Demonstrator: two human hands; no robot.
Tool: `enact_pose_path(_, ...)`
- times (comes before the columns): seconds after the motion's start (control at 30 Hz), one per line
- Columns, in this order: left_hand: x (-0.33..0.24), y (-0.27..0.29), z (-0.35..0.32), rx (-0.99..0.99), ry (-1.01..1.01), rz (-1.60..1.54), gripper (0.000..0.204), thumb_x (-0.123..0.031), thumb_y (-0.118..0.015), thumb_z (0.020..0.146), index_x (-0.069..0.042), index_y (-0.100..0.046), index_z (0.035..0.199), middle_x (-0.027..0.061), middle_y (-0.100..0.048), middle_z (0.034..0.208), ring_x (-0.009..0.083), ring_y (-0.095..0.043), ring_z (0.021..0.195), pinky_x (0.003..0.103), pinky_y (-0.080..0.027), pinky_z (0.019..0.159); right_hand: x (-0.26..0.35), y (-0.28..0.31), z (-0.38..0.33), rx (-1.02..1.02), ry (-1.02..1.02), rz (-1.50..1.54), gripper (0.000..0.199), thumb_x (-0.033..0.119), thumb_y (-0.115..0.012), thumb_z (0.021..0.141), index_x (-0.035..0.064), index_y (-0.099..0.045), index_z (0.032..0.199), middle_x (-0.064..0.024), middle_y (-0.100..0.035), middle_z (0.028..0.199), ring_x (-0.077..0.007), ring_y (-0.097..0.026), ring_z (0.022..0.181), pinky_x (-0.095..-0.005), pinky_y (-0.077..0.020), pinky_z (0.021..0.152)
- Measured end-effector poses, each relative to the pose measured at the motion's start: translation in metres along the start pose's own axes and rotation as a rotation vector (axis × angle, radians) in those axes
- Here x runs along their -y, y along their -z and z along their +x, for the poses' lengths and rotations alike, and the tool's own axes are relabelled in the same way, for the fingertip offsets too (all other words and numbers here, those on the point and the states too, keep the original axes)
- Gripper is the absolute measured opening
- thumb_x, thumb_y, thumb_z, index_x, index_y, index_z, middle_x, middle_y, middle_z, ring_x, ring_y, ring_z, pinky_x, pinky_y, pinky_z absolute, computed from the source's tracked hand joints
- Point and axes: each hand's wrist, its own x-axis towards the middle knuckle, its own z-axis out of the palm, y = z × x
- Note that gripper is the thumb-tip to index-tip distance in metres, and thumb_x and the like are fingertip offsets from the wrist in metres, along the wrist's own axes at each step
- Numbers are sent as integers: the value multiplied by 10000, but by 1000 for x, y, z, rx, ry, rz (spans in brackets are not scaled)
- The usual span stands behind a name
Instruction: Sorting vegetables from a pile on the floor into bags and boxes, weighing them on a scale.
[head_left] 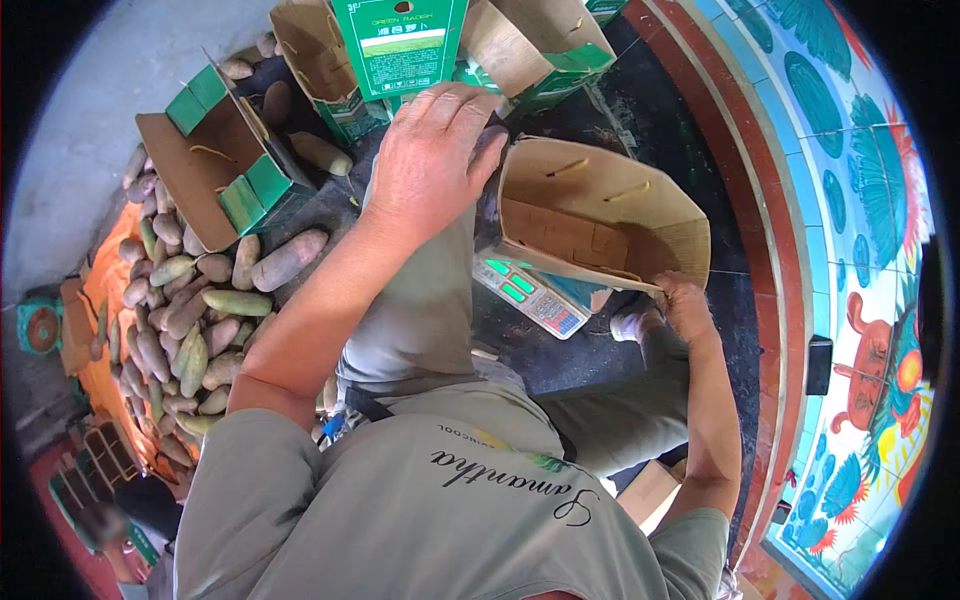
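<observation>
Head view: the only view; places are given from the right hand's grip on the box.
Right hand (pixel 683 305): closed on the rim of the open box (pixel 590 222), at its lower right corner, fingers bent over the edge.
Open box: lies up and to the left of that grip, mouth turned toward the camera, two short cords (pixel 628 191) showing on its inner wall.
Long axis: slants from upper left, just beside the left thumb, down to the right hand.
Nearer hand: the right, being in contact; the left is by the opposite end, and I cannot tell whether its thumb touches the cardboard.
Left hand (pixel 435 150): back upward, fingers bent away, up and left of the grip; whether it holds anything is hidden.
Green panel (pixel 405 50): upright beyond the left hand, which overlaps its lower edge in the picture.
Scale (pixel 535 300): left of the grip, partly under the box; whether it bears the box cannot be told.
Vegetables (pixel 190 340): heaped well to the left of the grip, far from the box.
</observation>
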Motion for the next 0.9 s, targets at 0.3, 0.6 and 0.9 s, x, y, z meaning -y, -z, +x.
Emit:
enact_pose_path(0.3,-11,-5,1,66,-7,59,317,-122,-658,705,-30,-573,996,124,-585,1004,287,-550,947,375,-432,842,7,6,-9,-25,-1,-256,172,35,-572,691,68,-590,858,-126,-576,798,-313,-583,794,-402,-475,681)
enact_pose_path(0.6,-22,-12,-3,30,21,10,310,-142,-658,695,-34,-575,973,119,-589,976,285,-558,927,373,-445,812,-2,-11,-12,273,-134,-468,199,175,-593,731,69,-614,898,-159,-613,772,-312,-606,752,-405,-484,667)
enact_pose_path(0.9,-31,-16,-8,-34,50,-69,302,-182,-648,705,-49,-583,968,99,-576,967,263,-546,965,370,-440,835,15,-10,2,260,-96,-410,220,201,-600,737,71,-623,913,-148,-625,787,-307,-609,768,-412,-482,682)
